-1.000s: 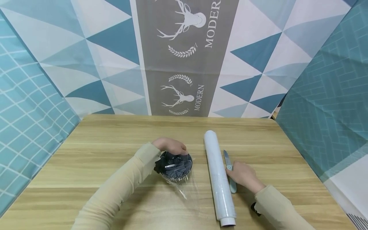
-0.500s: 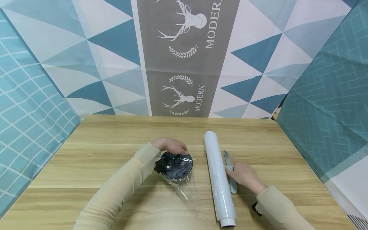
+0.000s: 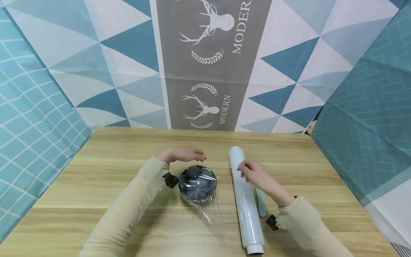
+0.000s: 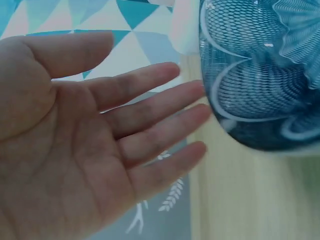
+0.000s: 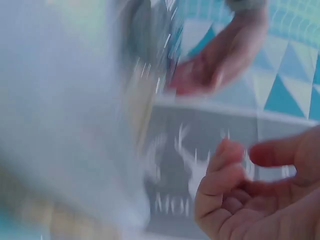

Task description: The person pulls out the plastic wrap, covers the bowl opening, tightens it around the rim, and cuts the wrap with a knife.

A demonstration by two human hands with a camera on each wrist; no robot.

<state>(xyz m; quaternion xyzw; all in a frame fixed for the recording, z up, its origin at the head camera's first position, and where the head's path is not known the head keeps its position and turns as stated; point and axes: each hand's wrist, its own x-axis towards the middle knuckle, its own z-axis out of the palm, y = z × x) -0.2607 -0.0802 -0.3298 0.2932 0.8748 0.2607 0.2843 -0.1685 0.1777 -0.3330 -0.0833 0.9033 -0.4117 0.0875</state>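
A dark blue patterned bowl (image 3: 182, 191) stands on the table, with clear cling film (image 3: 208, 213) over it and a loose end trailing to its front right. My left hand (image 3: 183, 154) hovers just behind the bowl, apart from it in the head view; its fingers look straight in the left wrist view. My right hand (image 3: 258, 175) hangs over the cling film roll (image 3: 247, 210), fingers loosely curled around nothing. Beside the roll lies a knife, its pale teal handle (image 3: 261, 204) showing; my hand hides the blade.
The wooden table (image 3: 128, 142) has patterned cloth (image 3: 135, 53) behind it. Tile-patterned sheets (image 3: 35, 107) line the left and right sides. The roll lies lengthwise, right of the bowl.
My left hand has let go of the bowl's rim and moved back and left. My right hand has left the knife on the table and moved up and left over the roll.
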